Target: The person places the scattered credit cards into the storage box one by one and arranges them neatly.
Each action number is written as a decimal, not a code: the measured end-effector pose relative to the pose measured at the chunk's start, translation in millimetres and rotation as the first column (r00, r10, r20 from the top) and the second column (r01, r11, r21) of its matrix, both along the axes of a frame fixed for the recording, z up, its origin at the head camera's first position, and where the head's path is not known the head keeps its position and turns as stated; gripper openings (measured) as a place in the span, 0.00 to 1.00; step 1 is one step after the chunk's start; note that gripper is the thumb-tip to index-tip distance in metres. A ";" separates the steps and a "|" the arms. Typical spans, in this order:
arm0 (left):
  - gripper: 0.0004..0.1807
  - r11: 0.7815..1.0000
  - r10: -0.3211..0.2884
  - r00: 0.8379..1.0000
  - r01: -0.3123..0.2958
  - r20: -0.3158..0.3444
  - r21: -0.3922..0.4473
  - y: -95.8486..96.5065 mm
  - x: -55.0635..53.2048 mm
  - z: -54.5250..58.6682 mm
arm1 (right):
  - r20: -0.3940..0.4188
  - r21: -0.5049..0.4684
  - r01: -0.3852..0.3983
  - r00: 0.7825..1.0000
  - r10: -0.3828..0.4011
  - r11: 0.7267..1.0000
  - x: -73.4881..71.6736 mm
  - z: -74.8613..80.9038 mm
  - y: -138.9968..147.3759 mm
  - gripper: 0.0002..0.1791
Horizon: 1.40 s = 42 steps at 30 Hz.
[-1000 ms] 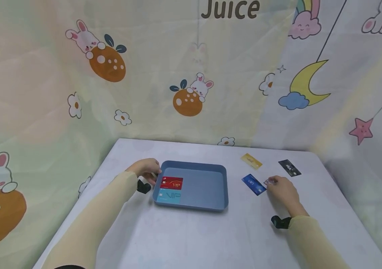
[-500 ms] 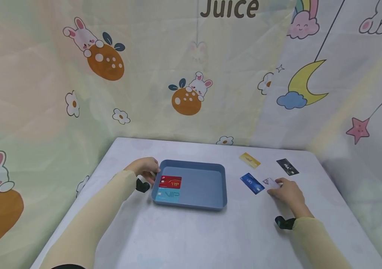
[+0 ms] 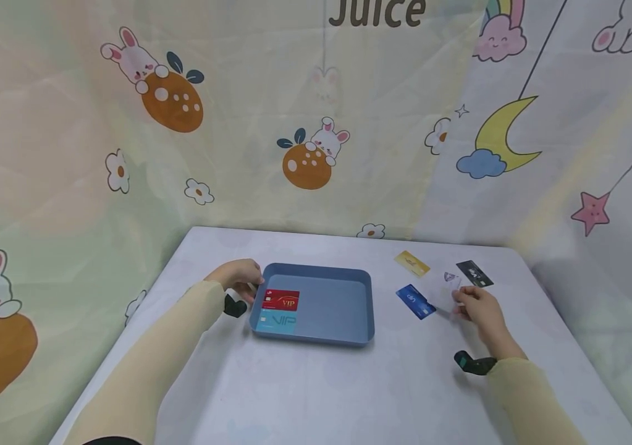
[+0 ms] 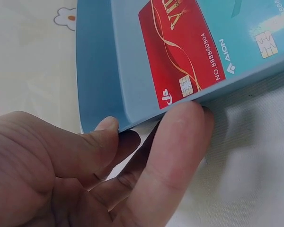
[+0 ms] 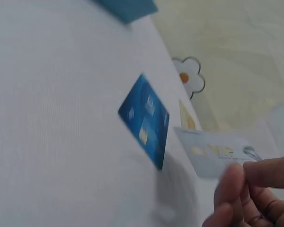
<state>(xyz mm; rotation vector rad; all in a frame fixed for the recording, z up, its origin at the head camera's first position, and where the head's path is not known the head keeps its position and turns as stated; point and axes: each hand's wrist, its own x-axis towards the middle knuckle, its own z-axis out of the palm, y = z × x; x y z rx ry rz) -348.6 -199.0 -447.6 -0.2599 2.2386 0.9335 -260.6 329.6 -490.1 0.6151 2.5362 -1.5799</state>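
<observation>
My right hand (image 3: 482,314) pinches a white card (image 3: 451,280) by one end between thumb and fingertips. In the right wrist view the white card (image 5: 217,150) shows gold lettering and is held up off the table. My left hand (image 3: 240,277) grips the left side of a blue tray (image 3: 335,303). Up close, its thumb (image 4: 102,137) lies at the tray's rim and a finger (image 4: 173,151) presses the outer side. Inside the tray, a red VIP card (image 3: 280,300) and a light blue VIP card (image 3: 277,321) lie edge to edge along the left wall.
Right of the tray, a dark blue card (image 3: 416,301) lies flat on the white table (image 3: 316,395). Behind it is a gold card (image 3: 412,263), and a black card (image 3: 475,273) lies farther right. A printed cloth (image 3: 249,123) hangs behind the table.
My right hand has picked the white card up from beside the dark blue card and carried it slightly back and right, tilting it upright. The left hand stays at the tray.
</observation>
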 end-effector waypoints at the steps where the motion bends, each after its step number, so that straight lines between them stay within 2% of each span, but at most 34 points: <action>1: 0.25 1.000 -0.002 1.000 0.002 0.000 -0.001 -0.1 0.0 -0.3 | 0.002 -0.083 0.003 1.000 -0.002 0.997 0.1 1.8 -1.7 0.26; 4: 0.25 1.000 0.007 1.000 -0.007 0.003 0.000 -0.1 -0.1 -0.6 | 0.009 -0.269 -0.009 1.000 0.012 0.963 0.8 5.4 -7.0 0.29; 7: 0.27 1.000 0.014 1.000 -0.014 0.000 0.001 0.0 0.0 -1.0 | -0.004 -0.344 -0.040 0.999 0.041 0.938 1.4 7.9 -12.6 0.34; 16: 0.21 1.000 -0.007 1.000 0.007 -0.007 0.002 0.1 -1.6 -2.0 | -0.107 -0.415 -0.082 0.993 0.041 0.906 0.8 7.5 -25.9 0.40; 18: 0.21 1.000 -0.011 1.000 0.011 -0.009 0.002 0.0 -1.5 -2.1 | -0.115 -0.414 -0.083 0.993 0.038 0.906 0.7 7.5 -28.2 0.41; 23: 0.24 1.000 -0.011 1.000 0.011 -0.009 0.010 -0.1 -1.5 -2.7 | -0.094 -0.375 -0.066 0.995 0.033 0.925 0.4 11.2 -32.9 0.36; 30: 0.20 1.000 -0.015 1.000 0.015 -0.012 -0.005 0.1 -1.8 -2.4 | -0.065 -0.428 -0.019 0.998 -0.010 0.904 -2.6 20.5 -42.3 0.35; 34: 0.21 1.000 -0.010 1.000 0.010 -0.011 -0.003 0.4 -1.4 -1.6 | -0.100 -0.441 -0.064 0.995 0.022 0.895 -2.8 24.6 -49.5 0.33; 39: 0.25 1.000 -0.006 1.000 0.006 -0.011 -0.002 1.8 -0.2 -0.1 | -0.140 -0.493 -0.144 0.987 0.085 0.858 -3.6 30.9 -62.6 0.33; 42: 0.27 1.000 -0.002 1.000 0.002 -0.010 -0.004 1.8 -0.2 0.3 | -0.129 -0.490 -0.149 0.987 0.098 0.859 -6.8 32.2 -73.8 0.33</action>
